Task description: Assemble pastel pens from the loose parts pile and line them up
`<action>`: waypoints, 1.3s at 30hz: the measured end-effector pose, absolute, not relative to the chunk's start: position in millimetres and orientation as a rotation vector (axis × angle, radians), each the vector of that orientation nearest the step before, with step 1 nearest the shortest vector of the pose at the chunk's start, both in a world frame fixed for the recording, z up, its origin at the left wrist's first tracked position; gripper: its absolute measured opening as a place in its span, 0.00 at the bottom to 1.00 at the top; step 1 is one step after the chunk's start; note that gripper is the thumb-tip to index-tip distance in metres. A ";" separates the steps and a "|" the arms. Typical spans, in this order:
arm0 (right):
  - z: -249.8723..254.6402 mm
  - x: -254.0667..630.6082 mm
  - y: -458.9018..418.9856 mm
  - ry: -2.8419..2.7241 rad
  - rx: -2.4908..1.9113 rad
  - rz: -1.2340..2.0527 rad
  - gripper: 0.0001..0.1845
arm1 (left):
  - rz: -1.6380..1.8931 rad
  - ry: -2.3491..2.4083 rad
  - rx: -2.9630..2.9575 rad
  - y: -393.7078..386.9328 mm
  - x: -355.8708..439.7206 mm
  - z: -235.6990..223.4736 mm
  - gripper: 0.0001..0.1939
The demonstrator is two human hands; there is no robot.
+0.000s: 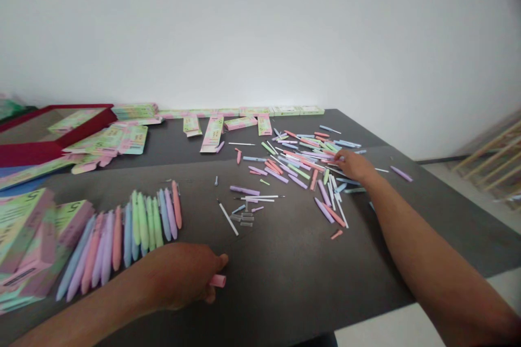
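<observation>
My left hand [185, 274] is closed around a pink pen barrel [218, 281] near the front of the dark table; only the barrel's end sticks out past the fingers. My right hand [353, 165] reaches into a heap of loose pen parts [297, 160] in pink, purple, green and blue. Its fingers are drawn together among the parts, and what they pinch is hidden. White pen refills [228, 217] lie between the hands, beside small clear plastic pieces [246, 219] and a purple barrel [244, 191]. Left of my left hand, whole pens [140, 219] are lined up in a row.
Printed pen boxes [28, 238] are stacked at the left edge. Flattened cartons [109, 141] lie by a red box [87, 124]. More boxes [244, 112] line the wall at the back. A purple piece [401, 173] lies near the table's right side.
</observation>
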State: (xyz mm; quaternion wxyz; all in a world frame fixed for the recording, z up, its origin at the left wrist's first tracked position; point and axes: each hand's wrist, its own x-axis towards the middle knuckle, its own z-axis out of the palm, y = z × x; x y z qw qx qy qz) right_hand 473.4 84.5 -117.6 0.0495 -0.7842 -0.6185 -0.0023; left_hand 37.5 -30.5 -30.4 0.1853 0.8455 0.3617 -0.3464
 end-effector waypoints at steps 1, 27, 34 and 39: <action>-116.9 475.5 84.4 -1.858 -2.393 -0.029 0.16 | -0.975 1.022 2.382 -30.2 37.0 -30.7 0.24; -116.1 470.4 84.2 -1.975 -2.179 0.119 0.15 | -0.944 1.052 2.333 -31.7 38.6 -31.0 0.23; -119.0 515.2 80.2 -1.833 -2.350 0.171 0.15 | -0.874 1.100 2.369 -32.3 34.5 -38.0 0.26; -125.1 530.8 78.5 -1.805 -2.377 0.234 0.13 | -0.914 1.075 2.342 -32.0 33.6 -38.6 0.26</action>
